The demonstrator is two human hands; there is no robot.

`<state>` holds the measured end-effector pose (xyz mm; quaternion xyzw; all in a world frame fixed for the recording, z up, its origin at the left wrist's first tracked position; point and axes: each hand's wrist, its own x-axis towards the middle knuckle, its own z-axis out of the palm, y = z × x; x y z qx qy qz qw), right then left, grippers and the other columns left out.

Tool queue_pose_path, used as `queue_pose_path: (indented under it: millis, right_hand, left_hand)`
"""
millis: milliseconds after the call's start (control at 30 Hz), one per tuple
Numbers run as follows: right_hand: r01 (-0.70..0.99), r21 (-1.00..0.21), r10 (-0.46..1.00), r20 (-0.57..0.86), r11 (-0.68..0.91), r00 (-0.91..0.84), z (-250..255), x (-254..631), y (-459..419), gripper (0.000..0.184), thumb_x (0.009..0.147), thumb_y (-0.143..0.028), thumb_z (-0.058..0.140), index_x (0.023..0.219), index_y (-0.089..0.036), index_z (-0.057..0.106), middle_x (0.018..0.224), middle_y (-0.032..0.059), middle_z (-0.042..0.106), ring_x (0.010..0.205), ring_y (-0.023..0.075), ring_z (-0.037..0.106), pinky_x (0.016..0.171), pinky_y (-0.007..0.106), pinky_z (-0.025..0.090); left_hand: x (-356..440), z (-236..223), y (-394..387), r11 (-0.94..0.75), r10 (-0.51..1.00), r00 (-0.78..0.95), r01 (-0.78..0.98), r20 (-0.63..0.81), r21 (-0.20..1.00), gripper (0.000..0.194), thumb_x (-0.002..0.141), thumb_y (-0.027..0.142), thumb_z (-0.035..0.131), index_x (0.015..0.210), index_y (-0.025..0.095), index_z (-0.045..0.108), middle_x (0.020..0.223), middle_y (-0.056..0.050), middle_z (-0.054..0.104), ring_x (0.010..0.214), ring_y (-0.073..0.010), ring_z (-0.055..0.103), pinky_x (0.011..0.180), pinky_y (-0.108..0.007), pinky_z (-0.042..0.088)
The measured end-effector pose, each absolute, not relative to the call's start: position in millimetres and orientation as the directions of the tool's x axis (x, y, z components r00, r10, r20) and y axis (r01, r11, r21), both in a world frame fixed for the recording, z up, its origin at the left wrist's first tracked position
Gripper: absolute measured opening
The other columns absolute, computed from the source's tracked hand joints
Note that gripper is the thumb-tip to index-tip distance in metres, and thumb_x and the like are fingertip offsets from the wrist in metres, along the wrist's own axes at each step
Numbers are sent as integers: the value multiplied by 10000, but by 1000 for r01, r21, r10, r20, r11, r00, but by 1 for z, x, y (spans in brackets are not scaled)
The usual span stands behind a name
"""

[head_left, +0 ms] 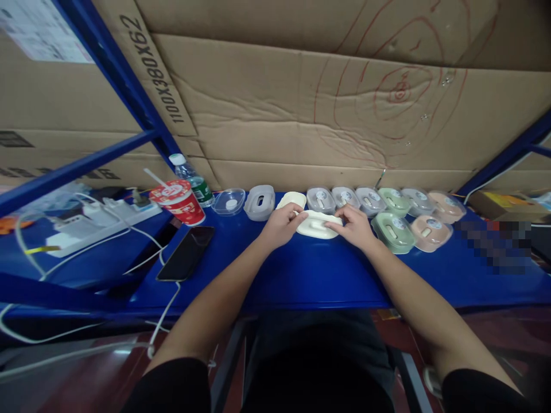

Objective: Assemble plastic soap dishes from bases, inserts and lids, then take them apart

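Both of my hands grip a cream plastic box part point(317, 225), a rounded rectangular piece with a raised ridge along its middle. My left hand point(283, 225) pinches its left end, and my right hand point(356, 225) holds the right end, fingers curled behind the rim. Just behind my left hand lies another cream piece point(294, 198), partly covered by the fingers. Left of it stand a greyish-white box piece point(259, 202) with an oval slot and a clear lid point(229, 202) with a small white knob.
To the right are several lidded boxes: grey point(321, 200), green point(394, 232) and pink point(431, 232). On the left stand a red cup point(185, 206) with a straw, a water bottle point(196, 183), a phone point(186, 253) and a power strip point(97, 229) with cables. Cardboard point(258, 103) backs the blue table point(321, 278).
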<state>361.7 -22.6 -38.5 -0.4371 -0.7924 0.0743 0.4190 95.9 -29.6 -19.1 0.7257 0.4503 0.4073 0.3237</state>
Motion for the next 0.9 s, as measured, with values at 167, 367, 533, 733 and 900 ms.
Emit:
queue_pose_path:
  millis: [167, 367, 533, 733, 900]
  right_hand:
    - [594, -661, 887, 378, 459, -265, -42, 357, -23, 499, 868, -690, 698, 723, -217, 632, 646, 5, 634, 612, 165, 542, 588, 289, 399]
    - [605, -672, 897, 235, 428, -374, -46, 355, -20, 509, 933, -661, 632, 714, -202, 653, 655, 1, 634, 621, 157, 548, 562, 273, 374]
    - [549, -667, 819, 164, 503, -550, -50, 356, -16, 424, 1003, -578, 580, 993, -197, 766, 873, 43, 756, 774, 195, 676, 689, 311, 491]
    - [586, -545, 784, 252, 600, -567, -53, 358, -14, 401, 1002, -509, 626, 1241, -207, 737, 1090, 102, 767, 1009, 259, 709, 890, 410, 548]
    - [603, -507, 771, 230, 615, -594, -50, 357, -16, 356, 1032, -455, 587, 1249, -214, 733, 1092, 100, 782, 1013, 260, 725, 889, 409, 561]
  left_hand:
    - [94, -18, -29, -319, 937, 289, 469, 198, 824, 284, 985, 472, 545, 960, 208, 650, 604, 29, 587, 535, -133, 531, 529, -264, 369]
    - [91, -12, -34, -388, 921, 346, 786, 178, 481, 366, 1061, 421, 434, 1030, 209, 731, 893, -73, 776, 875, -235, 719, 784, -351, 510]
    - [81, -4, -30, -355, 935, 325, 857, 141, 374, 385, 1066, 469, 450, 1190, 245, 737, 978, -77, 795, 1001, -275, 737, 869, -375, 523]
    - [51, 7, -14, -99, 960, 9, 945, 280, 310, 429, 1000, 469, 605, 1354, 234, 666, 1157, -112, 763, 1111, -316, 716, 935, -399, 530]
    - [32, -2, -5, -26, 964, -41, 968, 261, 249, 384, 927, 457, 704, 1230, 220, 712, 1354, -135, 664, 1144, -311, 706, 957, -389, 549]
